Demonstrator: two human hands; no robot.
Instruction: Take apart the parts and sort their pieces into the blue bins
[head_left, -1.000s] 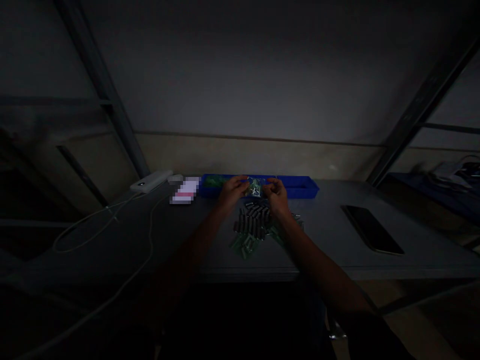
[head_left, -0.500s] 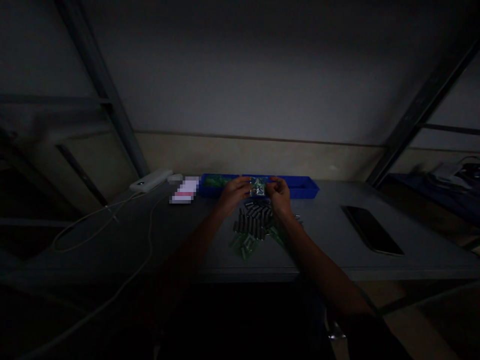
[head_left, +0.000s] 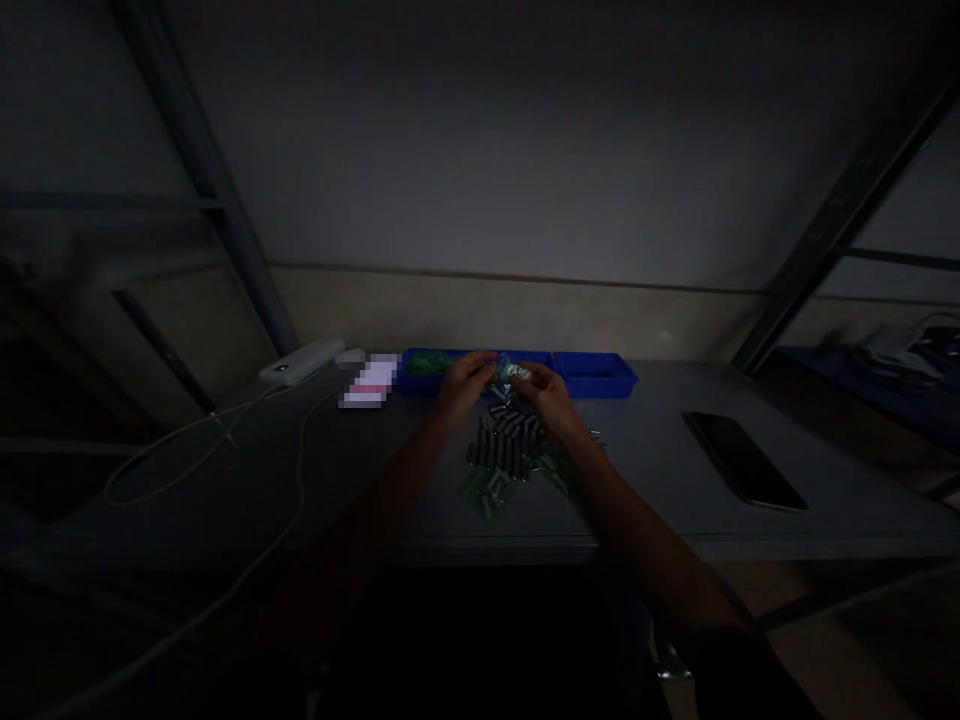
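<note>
The scene is very dim. My left hand (head_left: 463, 388) and my right hand (head_left: 550, 398) meet above a grey table (head_left: 660, 470), both with fingers closed on a small clear bag of green parts (head_left: 508, 373) held between them. Just below the hands lies a pile of small dark cylindrical parts (head_left: 510, 445). Several green pieces (head_left: 487, 492) lie at the pile's near edge. Behind the hands stands a long blue tray (head_left: 592, 375) with some green parts at its left end.
A dark phone (head_left: 742, 460) lies flat on the table to the right. At the back left are a white power bank (head_left: 300, 362), a pale card (head_left: 369, 380) and a white cable (head_left: 217, 430) that loops toward me. Metal shelf posts rise on both sides.
The bag has shifted slightly left and up between my hands. My right hand has dropped a little and turned, with its fingers now reaching up to the bag.
</note>
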